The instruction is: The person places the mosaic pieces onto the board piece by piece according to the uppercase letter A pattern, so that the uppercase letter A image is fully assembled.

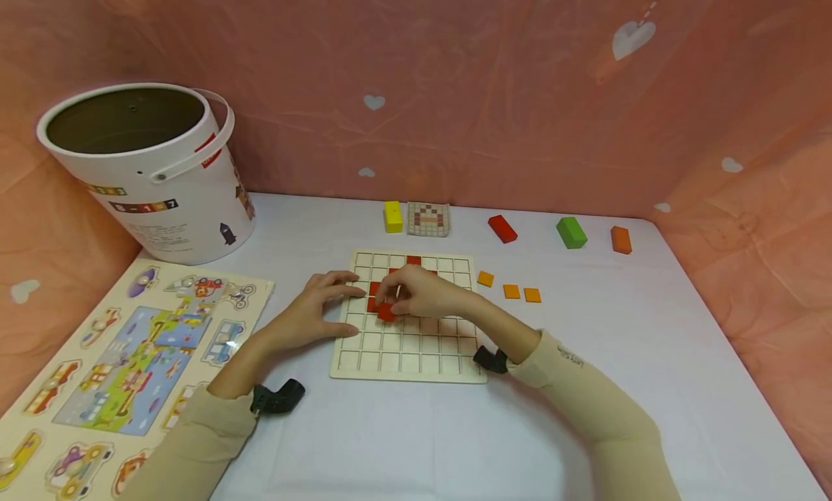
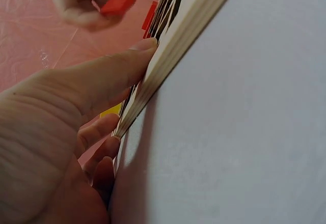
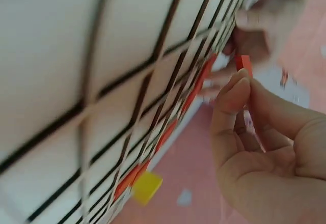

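Note:
A wooden grid board lies on the table, with several red tiles set in its upper squares. My right hand is over the board and pinches a red square tile between thumb and fingers. In the right wrist view the same red tile sticks out past the fingertips. My left hand rests at the board's left edge, its fingers spread and relaxed. The left wrist view has the left thumb touching the board's side. My right hand hides part of the grid.
Three orange tiles lie right of the board. Behind it are a yellow block, a pattern card, and red, green and orange blocks. A picture puzzle and white bucket stand at left.

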Demonstrator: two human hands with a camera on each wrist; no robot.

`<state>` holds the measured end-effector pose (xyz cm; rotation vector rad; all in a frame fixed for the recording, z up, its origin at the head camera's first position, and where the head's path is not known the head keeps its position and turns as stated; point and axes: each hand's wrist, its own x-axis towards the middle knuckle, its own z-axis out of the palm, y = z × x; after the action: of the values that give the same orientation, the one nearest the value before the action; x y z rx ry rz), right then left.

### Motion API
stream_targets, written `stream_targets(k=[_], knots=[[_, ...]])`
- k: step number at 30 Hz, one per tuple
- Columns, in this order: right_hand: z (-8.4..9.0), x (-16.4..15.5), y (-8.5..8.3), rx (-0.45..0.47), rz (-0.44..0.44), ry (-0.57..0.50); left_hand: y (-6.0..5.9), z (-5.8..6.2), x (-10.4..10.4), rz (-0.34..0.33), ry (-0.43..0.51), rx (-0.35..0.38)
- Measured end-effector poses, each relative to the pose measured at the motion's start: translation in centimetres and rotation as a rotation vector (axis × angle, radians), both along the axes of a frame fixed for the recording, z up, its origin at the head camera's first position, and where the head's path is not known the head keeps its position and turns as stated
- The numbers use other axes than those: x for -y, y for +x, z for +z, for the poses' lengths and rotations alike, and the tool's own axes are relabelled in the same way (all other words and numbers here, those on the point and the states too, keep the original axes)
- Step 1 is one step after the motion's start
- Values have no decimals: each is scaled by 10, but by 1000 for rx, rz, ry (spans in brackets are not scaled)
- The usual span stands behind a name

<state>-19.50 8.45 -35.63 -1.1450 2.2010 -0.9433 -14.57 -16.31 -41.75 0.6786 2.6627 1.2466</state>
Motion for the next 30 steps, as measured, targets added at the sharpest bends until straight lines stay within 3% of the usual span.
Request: stream_targets(k=[5, 9, 14, 19, 23, 30], knots=[[-5, 17, 5, 11, -6, 35, 0, 1, -1, -5, 11, -2], [-6, 15, 10, -41, -48, 48, 0, 0, -1, -9, 14, -3], [-1, 7, 26, -247, -77, 111, 0, 0, 0, -3, 6, 0], [2, -4, 50, -463, 16, 413, -1, 1, 0, 2, -6, 0], [-1, -12, 64, -472, 76, 546, 0, 1, 0, 4, -3, -2], [-7, -17, 71, -481, 123, 543, 0, 0, 0, -1, 3, -2]])
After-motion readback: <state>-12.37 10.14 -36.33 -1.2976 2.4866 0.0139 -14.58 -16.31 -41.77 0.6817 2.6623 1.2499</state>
